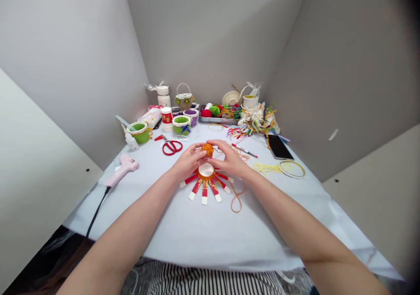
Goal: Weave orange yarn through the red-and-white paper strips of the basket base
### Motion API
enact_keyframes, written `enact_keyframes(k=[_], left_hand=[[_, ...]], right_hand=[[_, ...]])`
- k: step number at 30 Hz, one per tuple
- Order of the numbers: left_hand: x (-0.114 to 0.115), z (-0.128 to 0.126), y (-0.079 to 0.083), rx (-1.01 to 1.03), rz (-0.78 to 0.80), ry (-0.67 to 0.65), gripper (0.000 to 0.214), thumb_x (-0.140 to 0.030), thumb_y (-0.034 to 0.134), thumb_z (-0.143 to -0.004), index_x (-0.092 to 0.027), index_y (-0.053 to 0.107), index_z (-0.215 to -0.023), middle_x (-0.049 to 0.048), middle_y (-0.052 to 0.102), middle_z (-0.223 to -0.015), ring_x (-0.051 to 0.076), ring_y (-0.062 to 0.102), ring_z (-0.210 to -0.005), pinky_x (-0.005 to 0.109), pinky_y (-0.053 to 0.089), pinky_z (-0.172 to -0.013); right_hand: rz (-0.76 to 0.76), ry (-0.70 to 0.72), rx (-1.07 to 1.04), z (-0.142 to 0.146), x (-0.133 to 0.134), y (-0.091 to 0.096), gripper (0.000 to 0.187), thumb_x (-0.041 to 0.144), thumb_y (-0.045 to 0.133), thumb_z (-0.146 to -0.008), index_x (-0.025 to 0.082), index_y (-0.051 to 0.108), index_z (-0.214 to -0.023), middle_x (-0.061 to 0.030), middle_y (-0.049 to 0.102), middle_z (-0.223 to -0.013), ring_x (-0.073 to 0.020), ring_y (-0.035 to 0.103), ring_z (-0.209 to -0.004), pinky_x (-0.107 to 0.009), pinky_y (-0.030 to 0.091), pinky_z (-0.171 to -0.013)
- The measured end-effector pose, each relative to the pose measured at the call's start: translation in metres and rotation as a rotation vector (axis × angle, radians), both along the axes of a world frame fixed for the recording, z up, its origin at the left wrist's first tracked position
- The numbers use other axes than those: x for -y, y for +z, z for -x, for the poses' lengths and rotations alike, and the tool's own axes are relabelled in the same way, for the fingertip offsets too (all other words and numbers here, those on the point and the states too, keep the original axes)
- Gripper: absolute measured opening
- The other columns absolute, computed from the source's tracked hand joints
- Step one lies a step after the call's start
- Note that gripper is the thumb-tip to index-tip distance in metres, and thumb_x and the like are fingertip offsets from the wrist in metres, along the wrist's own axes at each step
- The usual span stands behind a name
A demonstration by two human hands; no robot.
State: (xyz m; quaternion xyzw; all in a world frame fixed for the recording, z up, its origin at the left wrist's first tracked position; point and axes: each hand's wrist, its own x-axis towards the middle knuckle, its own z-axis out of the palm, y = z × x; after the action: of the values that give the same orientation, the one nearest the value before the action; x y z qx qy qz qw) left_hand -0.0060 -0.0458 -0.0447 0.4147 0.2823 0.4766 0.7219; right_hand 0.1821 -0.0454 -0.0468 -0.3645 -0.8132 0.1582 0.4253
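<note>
A small ball of orange yarn (207, 149) is held up between my hands. My left hand (188, 161) has its fingers and thumb closed on the ball's left side. On the other side, my right hand (229, 160) curves its fingers and thumb around the ball's right edge. Just below lies a cut paper cup (206, 170), its red and white strips spread out flat like rays and orange yarn around its round white base. A loose strand of orange yarn (236, 203) loops on the table by my right wrist.
Red-handled scissors (172, 148) and a pink glue gun (123, 170) lie to the left. A pen (245, 150), a phone (278, 147) and yellow yarn (267, 168) are on the right. Behind stand small woven baskets (181, 125) and a metal tray (219, 120) of yarn balls.
</note>
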Motion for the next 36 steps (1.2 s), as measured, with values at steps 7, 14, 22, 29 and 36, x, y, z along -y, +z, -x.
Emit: enact_keyframes(k=[7, 14, 22, 29, 36], left_hand=[[-0.007, -0.001, -0.009, -0.133, -0.116, 0.143, 0.033, -0.028, 0.078, -0.072, -0.017, 0.061, -0.098, 0.0032, 0.067, -0.096, 0.014, 0.067, -0.081, 0.029, 0.054, -0.078], [-0.004, 0.001, -0.004, -0.327, -0.197, 0.195, 0.028, -0.028, 0.078, -0.064, -0.016, 0.062, -0.083, -0.0016, 0.066, -0.071, 0.010, 0.059, -0.058, 0.022, 0.047, -0.058], [-0.001, 0.000, 0.000, -0.471, -0.312, 0.317, 0.016, -0.020, 0.070, -0.066, -0.016, 0.065, -0.081, 0.0012, 0.069, -0.073, 0.015, 0.064, -0.065, 0.023, 0.047, -0.060], [-0.001, -0.004, -0.004, -0.553, -0.461, 0.457, 0.004, -0.012, 0.064, -0.064, -0.016, 0.065, -0.065, 0.0044, 0.070, -0.087, 0.017, 0.064, -0.081, 0.031, 0.051, -0.082], [-0.005, 0.003, 0.000, -0.505, -0.400, 0.512, 0.004, -0.013, 0.066, -0.065, -0.016, 0.065, -0.062, 0.0075, 0.070, -0.103, 0.022, 0.063, -0.096, 0.035, 0.048, -0.094]], right_hand=[[-0.072, -0.124, -0.026, -0.002, 0.000, -0.005, 0.038, 0.028, 0.069, -0.082, 0.026, 0.062, -0.119, -0.0075, 0.067, -0.114, -0.0259, 0.059, -0.106, -0.043, 0.046, -0.094], [-0.188, -0.079, 0.086, -0.001, 0.002, -0.003, 0.033, 0.021, 0.067, -0.084, 0.024, 0.062, -0.116, -0.0084, 0.068, -0.108, -0.0269, 0.058, -0.103, -0.043, 0.044, -0.092], [-0.209, -0.120, 0.131, 0.001, 0.003, -0.004, 0.030, 0.022, 0.066, -0.085, 0.024, 0.062, -0.115, -0.0083, 0.068, -0.107, -0.0276, 0.058, -0.102, -0.043, 0.044, -0.090], [-0.162, -0.122, 0.102, 0.004, 0.001, -0.008, 0.034, 0.020, 0.065, -0.083, 0.024, 0.062, -0.116, -0.0089, 0.067, -0.110, -0.0274, 0.058, -0.105, -0.044, 0.045, -0.092], [0.155, -0.079, -0.011, 0.000, -0.003, -0.006, 0.026, 0.031, 0.066, -0.082, 0.024, 0.067, -0.107, 0.0001, 0.069, -0.079, -0.0187, 0.061, -0.075, -0.033, 0.047, -0.079]])
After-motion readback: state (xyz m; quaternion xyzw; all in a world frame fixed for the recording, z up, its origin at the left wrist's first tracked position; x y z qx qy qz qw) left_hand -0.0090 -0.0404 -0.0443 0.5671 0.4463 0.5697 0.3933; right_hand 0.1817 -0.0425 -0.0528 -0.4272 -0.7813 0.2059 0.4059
